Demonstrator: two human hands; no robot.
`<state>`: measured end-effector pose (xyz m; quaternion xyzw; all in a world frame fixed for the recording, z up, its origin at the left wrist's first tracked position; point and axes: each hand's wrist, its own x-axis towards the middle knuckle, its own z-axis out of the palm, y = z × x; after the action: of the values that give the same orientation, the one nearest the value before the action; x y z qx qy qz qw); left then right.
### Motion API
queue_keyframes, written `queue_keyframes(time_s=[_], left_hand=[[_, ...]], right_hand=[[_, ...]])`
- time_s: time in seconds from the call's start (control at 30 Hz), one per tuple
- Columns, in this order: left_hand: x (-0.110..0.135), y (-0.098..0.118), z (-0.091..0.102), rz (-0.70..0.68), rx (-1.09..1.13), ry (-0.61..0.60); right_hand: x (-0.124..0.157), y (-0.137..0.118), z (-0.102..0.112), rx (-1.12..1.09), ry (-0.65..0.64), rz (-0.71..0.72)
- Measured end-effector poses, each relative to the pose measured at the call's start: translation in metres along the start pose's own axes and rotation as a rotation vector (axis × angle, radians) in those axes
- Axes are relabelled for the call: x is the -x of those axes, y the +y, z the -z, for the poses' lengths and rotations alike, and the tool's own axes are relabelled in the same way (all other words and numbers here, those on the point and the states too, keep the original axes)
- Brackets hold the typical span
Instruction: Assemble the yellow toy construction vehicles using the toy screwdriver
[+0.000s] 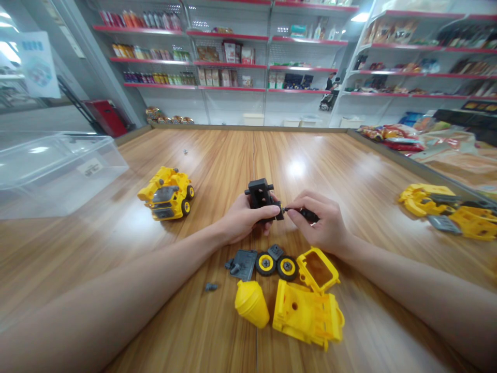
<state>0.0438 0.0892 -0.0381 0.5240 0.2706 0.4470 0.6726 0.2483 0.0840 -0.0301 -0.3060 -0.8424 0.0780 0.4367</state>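
Note:
My left hand (245, 216) is closed around a black toy chassis (259, 192), tilted up above the table. In my right hand (321, 217) is a black-handled screwdriver (309, 215), its tip at a small yellow part on the chassis's right side. Below my hands lie two black wheels with yellow hubs (266, 263), a grey plate (244, 264) and a small grey piece (275, 252). Nearer to me are a yellow mixer drum (251, 303), a yellow body piece (306, 314), a yellow frame (319, 269) and a grey screw (210, 286).
A yellow toy truck (166, 194) stands on the left of the wooden table, near a clear plastic bin (58, 171). More yellow toy vehicle parts (430, 199) lie at the right. A small grey bit (185, 152) rests farther back. Stocked shelves (229, 65) line the wall.

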Motion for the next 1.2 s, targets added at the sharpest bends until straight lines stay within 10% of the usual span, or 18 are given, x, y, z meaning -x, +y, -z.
queue_keyframes(time_s=[1.2], left_hand=[[0.000, -0.001, 0.005, 0.003, -0.170, 0.014]], right_hand=[[0.001, 0.011, -0.003, 0.070, -0.068, 0.186]])
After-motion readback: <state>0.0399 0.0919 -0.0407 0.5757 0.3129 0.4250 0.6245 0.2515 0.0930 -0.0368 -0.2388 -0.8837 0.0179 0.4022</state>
